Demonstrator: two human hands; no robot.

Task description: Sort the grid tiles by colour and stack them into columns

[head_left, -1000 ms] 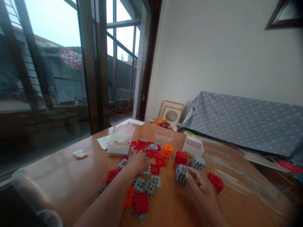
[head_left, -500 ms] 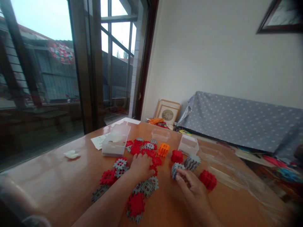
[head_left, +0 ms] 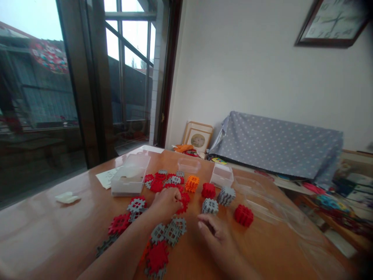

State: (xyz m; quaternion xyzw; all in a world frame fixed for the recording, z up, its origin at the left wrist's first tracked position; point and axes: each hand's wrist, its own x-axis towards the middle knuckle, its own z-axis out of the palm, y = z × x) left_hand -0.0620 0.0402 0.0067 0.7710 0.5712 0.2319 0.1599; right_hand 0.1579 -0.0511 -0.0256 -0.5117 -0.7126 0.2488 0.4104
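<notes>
My left hand [head_left: 166, 201] reaches over a spread of red and grey notched plastic building tiles. Its fingers are closed in a pinch on a red tile at the edge of the red group [head_left: 184, 203]. My right hand [head_left: 218, 237] is just in front of a stack of grey tiles [head_left: 210, 206], its fingers loosely curled, thumb and fingertips apart, with nothing seen between them. Nearer me lie loose grey tiles [head_left: 172, 232] and a red tile [head_left: 157, 256] over a grey one. Left of my forearm are another red tile [head_left: 119, 223] and grey tiles [head_left: 136, 204].
Behind the hands stand an orange stack [head_left: 192, 183], red stacks [head_left: 208, 190] [head_left: 244, 215] and a second grey stack [head_left: 226, 195]. Clear plastic boxes [head_left: 128, 190] [head_left: 222, 177] and lids [head_left: 262, 208] sit farther out. Crumpled paper [head_left: 67, 197] lies on the wooden table [head_left: 87, 221].
My right hand has drawn back from the grey stack, which it was touching. My left hand's fingers have curled from lying spread over the tiles to a pinch. The view has turned right.
</notes>
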